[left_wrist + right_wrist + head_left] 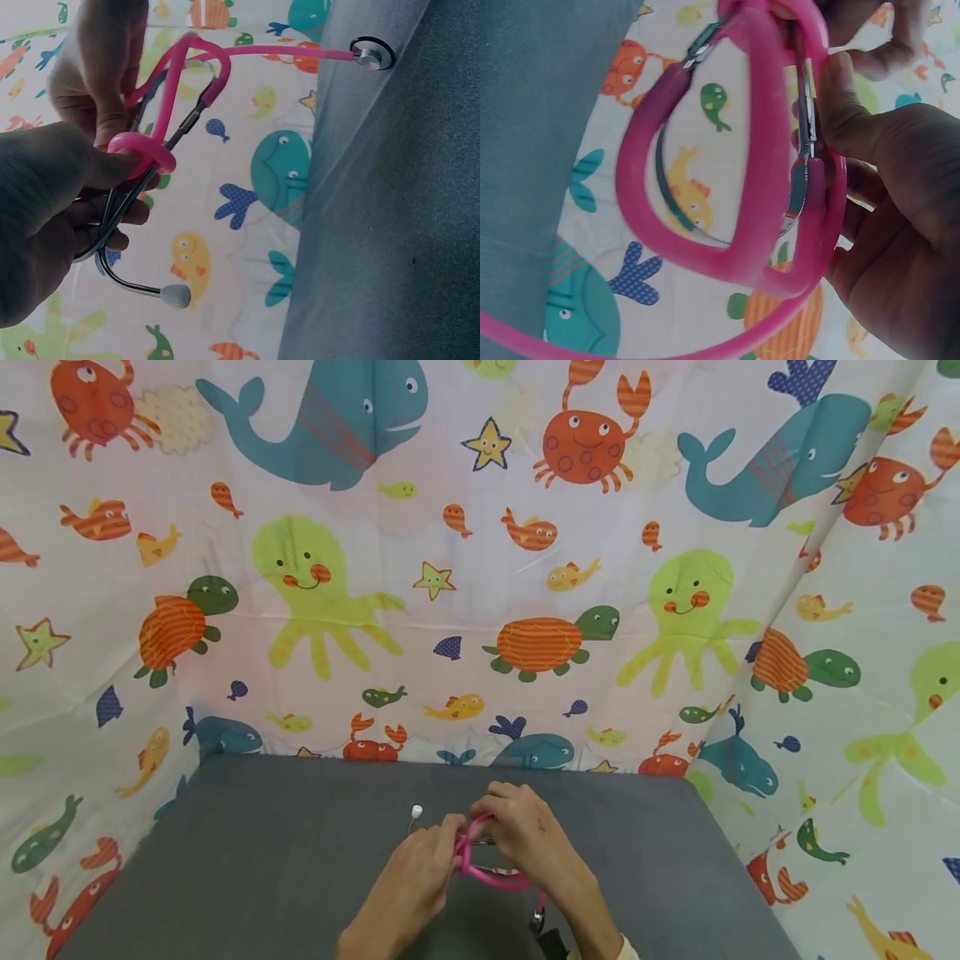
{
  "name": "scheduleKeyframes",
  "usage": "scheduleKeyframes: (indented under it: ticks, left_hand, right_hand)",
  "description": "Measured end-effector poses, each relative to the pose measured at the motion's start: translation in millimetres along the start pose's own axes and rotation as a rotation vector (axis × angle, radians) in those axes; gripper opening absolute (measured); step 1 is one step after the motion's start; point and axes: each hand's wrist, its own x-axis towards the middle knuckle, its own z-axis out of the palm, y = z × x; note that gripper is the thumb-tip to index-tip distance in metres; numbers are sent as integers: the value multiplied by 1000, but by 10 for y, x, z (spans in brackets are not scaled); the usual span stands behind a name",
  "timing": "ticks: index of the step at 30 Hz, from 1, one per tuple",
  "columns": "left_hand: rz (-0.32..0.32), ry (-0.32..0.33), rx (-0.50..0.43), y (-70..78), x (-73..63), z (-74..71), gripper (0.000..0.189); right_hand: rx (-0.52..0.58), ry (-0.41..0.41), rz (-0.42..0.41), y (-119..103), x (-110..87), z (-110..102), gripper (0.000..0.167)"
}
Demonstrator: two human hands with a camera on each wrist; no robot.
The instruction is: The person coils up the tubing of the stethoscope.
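Observation:
A stethoscope with pink tubing (498, 882) is held up between both hands. My left hand (420, 870) grips its metal ear tubes, with the thumb on a pink loop (142, 150) wrapped around them. On the other side, my right hand (531, 837) pinches the tubing close to that loop, thumb and fingers curled. One white ear tip (175, 295) sticks out below the left hand in the left wrist view; the other is hidden. The round metal chest piece (373, 55) hangs at the free end of the tubing, apart from both hands.
A grey tabletop (300, 860) lies beneath the hands. White fabric (465, 677) printed with sea animals stands behind it and along both sides. A dark strap-like piece (552, 943) shows by the right wrist, next to a pale sleeve cuff (626, 950).

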Motion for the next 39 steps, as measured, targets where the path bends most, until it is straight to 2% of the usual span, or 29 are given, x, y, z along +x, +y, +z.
scheduleKeyframes:
  ticks: [3, 10, 13, 19, 23, 29, 32, 35, 39]
  left_hand:
    - [12, 4, -31, -13, 1, 8, 26]
    - [10, 9, -215, 9, -8, 47, 23]
    - [-2, 16, -209, 18, 12, 35, 19]
    - [-8, -19, -209, 1, 45, -16, 29]
    - [20, -25, -295, -19, 40, -43, 27]
    - [37, -85, -448, -22, 8, -102, 21]
    - [56, -85, -527, -26, -5, -146, 19]
    - [86, -59, -584, -31, -5, -191, 19]
    - [108, 4, -603, -21, 23, -242, 20]
  right_hand:
    - [16, 4, 40, 20, -11, 27, 12]
    - [9, 55, 123, 20, -18, 19, 7]
    - [26, 47, 138, 8, -6, 0, 6]
    - [76, 10, 173, 26, -17, -36, 7]
    - [221, -49, 167, 99, -36, -84, 6]
    - [527, -221, 192, 251, -66, -225, 9]
    - [639, -267, 201, 338, -87, -280, 10]
    - [688, -256, 179, 407, -119, -289, 10]
    - [716, -189, 148, 432, -171, -235, 11]
